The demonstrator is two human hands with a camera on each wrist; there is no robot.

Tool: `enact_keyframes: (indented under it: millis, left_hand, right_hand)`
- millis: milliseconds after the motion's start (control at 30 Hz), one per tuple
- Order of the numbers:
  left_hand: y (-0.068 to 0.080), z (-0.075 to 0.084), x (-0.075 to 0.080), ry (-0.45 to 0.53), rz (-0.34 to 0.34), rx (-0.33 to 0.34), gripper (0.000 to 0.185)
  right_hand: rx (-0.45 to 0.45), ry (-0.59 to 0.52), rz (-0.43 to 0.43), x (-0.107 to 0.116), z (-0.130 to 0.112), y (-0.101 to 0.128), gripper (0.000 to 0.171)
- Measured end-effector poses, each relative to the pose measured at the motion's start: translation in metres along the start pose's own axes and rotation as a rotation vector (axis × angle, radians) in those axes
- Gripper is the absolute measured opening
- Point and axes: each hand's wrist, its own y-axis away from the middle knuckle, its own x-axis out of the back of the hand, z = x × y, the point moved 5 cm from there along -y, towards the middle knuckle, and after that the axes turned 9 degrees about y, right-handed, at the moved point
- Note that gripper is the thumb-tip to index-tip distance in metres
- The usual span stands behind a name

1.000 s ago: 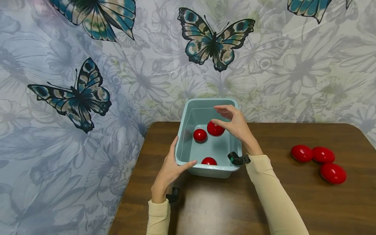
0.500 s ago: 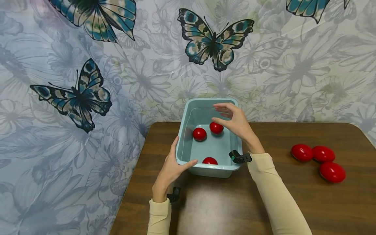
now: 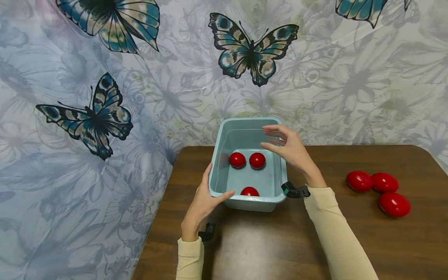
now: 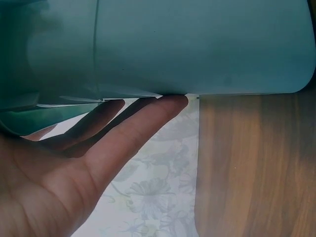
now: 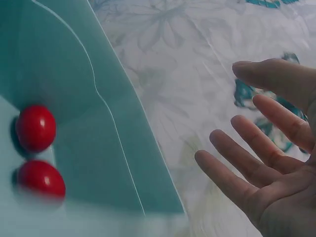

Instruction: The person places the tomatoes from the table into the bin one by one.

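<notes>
Tub [image 3: 217,171], three eggs [image 3: 379,190] well apart

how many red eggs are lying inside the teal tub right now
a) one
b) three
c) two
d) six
b) The head view shows three red eggs in the teal tub: two side by side toward the far end and one against the near wall; the other three red eggs lie out on the table.
</notes>
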Motion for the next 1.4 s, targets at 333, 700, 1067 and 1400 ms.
enact_keyframes:
  millis: [333,700,1067,1400]
  left_hand:
    - [0.0,0.001,-0.003,-0.027,0.015,0.026,0.112]
    - [0.001,0.0,0.0,-0.039,0.018,0.045,0.111]
    - [0.002,-0.001,-0.006,-0.03,0.008,0.031,0.11]
    - [0.002,0.001,-0.005,-0.033,0.01,0.041,0.11]
  right_hand:
    - [-0.013,0.052,0.226,0.101,0.028,0.06,0.048]
    - [-0.278,0.316,0.384,0.184,0.085,0.116,0.052]
    - [-0.594,0.429,0.307,0.156,0.188,0.164,0.063]
    - [-0.651,0.486,0.322,0.143,0.214,0.177,0.07]
